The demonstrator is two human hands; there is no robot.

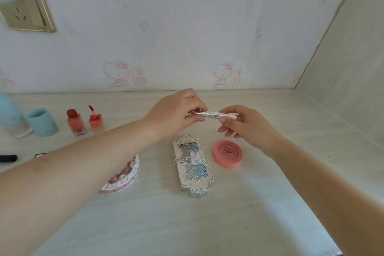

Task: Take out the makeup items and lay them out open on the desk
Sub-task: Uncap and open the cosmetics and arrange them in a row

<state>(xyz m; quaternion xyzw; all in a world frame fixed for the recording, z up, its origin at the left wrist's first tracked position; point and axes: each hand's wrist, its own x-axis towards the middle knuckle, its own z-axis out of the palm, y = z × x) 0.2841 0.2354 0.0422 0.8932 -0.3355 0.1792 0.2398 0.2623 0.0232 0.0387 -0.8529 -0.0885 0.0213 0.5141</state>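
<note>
Left hand point(176, 113): fingers pinch silver lip gloss tube point(214, 113).
Right hand point(243, 124): fingers grip its other end.
Counter point(187, 224): bare toward 6 o'clock.

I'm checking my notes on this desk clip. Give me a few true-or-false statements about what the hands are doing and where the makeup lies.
1. Both hands hold one silver tube above the desk. True: the left hand grips one end, the right hand the other.
2. The pink round compact lies open. False: its lid is on.
3. The ornate silver palette lies between the cake-shaped case and the compact. True.
4. The lip tint bottle still has its wand in it. False: the wand cap stands beside it, applicator tip up.
5. The blue cup lies on its side. False: it stands upright.
</note>
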